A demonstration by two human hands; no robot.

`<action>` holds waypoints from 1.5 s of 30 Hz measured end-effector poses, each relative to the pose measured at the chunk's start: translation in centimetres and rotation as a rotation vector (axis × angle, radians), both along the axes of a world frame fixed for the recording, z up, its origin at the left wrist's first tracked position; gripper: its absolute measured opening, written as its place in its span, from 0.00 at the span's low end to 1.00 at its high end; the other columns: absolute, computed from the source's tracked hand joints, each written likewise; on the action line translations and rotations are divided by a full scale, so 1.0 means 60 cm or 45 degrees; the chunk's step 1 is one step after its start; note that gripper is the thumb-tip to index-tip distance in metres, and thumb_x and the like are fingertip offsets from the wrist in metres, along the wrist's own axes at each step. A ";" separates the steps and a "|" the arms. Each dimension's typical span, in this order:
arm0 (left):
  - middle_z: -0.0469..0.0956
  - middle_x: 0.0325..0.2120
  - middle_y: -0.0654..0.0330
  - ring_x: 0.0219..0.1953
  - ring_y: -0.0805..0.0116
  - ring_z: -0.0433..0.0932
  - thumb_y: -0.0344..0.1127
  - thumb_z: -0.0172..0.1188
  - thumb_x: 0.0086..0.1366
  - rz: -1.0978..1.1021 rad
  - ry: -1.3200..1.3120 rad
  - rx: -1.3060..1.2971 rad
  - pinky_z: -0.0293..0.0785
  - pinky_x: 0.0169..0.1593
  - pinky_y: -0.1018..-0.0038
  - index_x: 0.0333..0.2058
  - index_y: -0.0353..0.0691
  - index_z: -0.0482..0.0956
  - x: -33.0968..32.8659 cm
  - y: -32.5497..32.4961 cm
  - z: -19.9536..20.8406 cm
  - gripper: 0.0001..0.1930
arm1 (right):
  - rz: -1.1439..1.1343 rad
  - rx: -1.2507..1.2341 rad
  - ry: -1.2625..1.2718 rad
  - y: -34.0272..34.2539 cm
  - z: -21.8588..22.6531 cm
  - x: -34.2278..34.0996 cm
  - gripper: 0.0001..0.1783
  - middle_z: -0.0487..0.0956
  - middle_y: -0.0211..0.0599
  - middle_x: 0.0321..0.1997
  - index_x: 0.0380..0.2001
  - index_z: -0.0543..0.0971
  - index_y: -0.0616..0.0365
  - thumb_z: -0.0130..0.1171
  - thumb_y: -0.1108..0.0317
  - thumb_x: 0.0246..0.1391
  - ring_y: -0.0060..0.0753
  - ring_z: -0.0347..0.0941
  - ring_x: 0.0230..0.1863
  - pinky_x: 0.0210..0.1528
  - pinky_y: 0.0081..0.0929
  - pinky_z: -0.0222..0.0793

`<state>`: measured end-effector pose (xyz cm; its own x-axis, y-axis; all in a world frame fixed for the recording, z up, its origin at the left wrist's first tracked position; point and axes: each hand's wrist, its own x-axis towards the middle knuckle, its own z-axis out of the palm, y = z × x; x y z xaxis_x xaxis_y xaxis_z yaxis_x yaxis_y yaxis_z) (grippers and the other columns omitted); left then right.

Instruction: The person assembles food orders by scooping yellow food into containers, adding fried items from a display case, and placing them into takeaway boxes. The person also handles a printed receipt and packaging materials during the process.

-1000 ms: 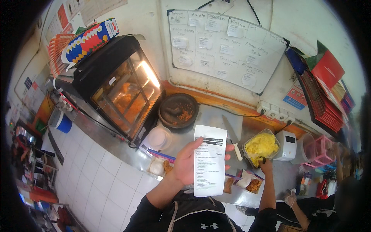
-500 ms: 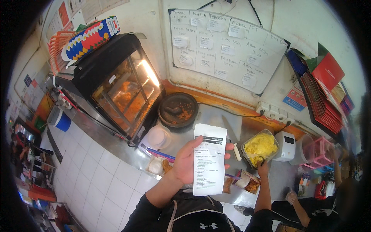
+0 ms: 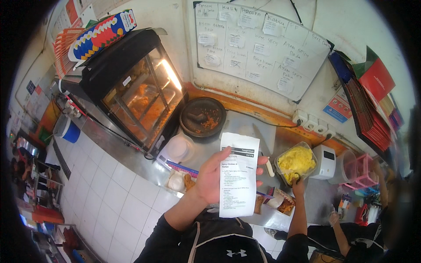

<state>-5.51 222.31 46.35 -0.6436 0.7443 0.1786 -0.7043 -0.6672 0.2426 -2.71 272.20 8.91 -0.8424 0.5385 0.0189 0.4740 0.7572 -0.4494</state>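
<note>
My left hand [image 3: 208, 179] holds a long white printed receipt [image 3: 239, 186] upright in front of me, thumb over its left edge and fingers showing behind the right edge. My right hand [image 3: 298, 188] is closed at the near edge of a clear plastic tub filled with yellow scrambled egg [image 3: 296, 161]. A dark curved handle [image 3: 298, 178] shows at its fingers; the rest of that utensil is hidden. Below the receipt's right side lies an open box of food with fried chicken [image 3: 286, 206]. Another box with rice [image 3: 176, 182] and fried chicken sits left of my left hand.
A lit glass warming cabinet [image 3: 142, 96] stands at the left, beside a stone mortar [image 3: 202, 117]. A knife [image 3: 265, 151] lies behind the receipt. Right of the egg are a white device [image 3: 323, 162] and a pink basket [image 3: 365, 171]. Another person's gloved hand [image 3: 334, 218] is at the right.
The view has shifted slightly, and the receipt sits a little higher in it. Both hands keep their grip and place. The other person's gloved hand has moved slightly.
</note>
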 end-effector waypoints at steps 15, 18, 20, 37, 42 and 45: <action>0.63 0.62 0.40 0.56 0.51 0.73 0.53 0.43 0.71 -0.027 -0.069 0.009 0.66 0.62 0.50 0.66 0.37 0.57 -0.006 0.016 -0.002 0.33 | -0.110 -1.000 0.167 -0.103 0.355 0.077 0.18 0.66 0.23 0.15 0.33 0.75 0.59 0.60 0.53 0.59 0.16 0.60 0.14 0.15 0.21 0.53; 0.66 0.60 0.38 0.56 0.48 0.75 0.51 0.40 0.72 -0.041 -0.139 0.088 0.62 0.63 0.43 0.69 0.37 0.50 -0.008 0.019 -0.004 0.34 | -0.114 -0.978 0.153 -0.161 0.373 0.103 0.17 0.67 0.23 0.16 0.33 0.75 0.58 0.59 0.53 0.60 0.16 0.60 0.15 0.16 0.20 0.53; 0.66 0.60 0.38 0.55 0.48 0.75 0.51 0.40 0.72 -0.020 -0.139 0.050 0.63 0.63 0.43 0.68 0.36 0.51 -0.009 0.018 -0.006 0.34 | -0.212 -0.928 0.080 -0.216 0.357 0.127 0.15 0.68 0.23 0.17 0.33 0.76 0.55 0.57 0.54 0.60 0.14 0.60 0.15 0.17 0.18 0.54; 0.70 0.58 0.43 0.56 0.50 0.74 0.51 0.40 0.72 0.158 -0.046 -0.008 0.66 0.62 0.47 0.67 0.38 0.55 -0.031 -0.016 -0.025 0.31 | 0.065 -0.615 0.171 -0.469 0.049 0.172 0.20 0.76 0.33 0.22 0.48 0.71 0.59 0.58 0.58 0.58 0.35 0.72 0.18 0.19 0.33 0.65; 0.70 0.58 0.43 0.55 0.50 0.74 0.51 0.40 0.73 0.167 -0.065 -0.021 0.66 0.62 0.47 0.67 0.38 0.55 -0.026 -0.021 -0.027 0.31 | 0.085 0.041 -0.124 -0.474 0.114 0.161 0.30 0.79 0.53 0.48 0.58 0.66 0.56 0.58 0.59 0.53 0.62 0.79 0.37 0.37 0.53 0.74; 0.71 0.57 0.43 0.54 0.49 0.75 0.50 0.41 0.72 0.189 -0.089 -0.044 0.66 0.61 0.47 0.67 0.38 0.55 -0.024 -0.025 -0.031 0.31 | 0.093 0.069 -0.126 -0.478 0.148 0.166 0.34 0.75 0.54 0.54 0.62 0.64 0.54 0.59 0.58 0.52 0.56 0.79 0.40 0.38 0.50 0.76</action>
<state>-6.98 220.80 44.50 -0.7571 0.6447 0.1059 -0.6142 -0.7575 0.2212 7.23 243.52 17.79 -0.8786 0.4760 -0.0386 0.4565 0.8134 -0.3605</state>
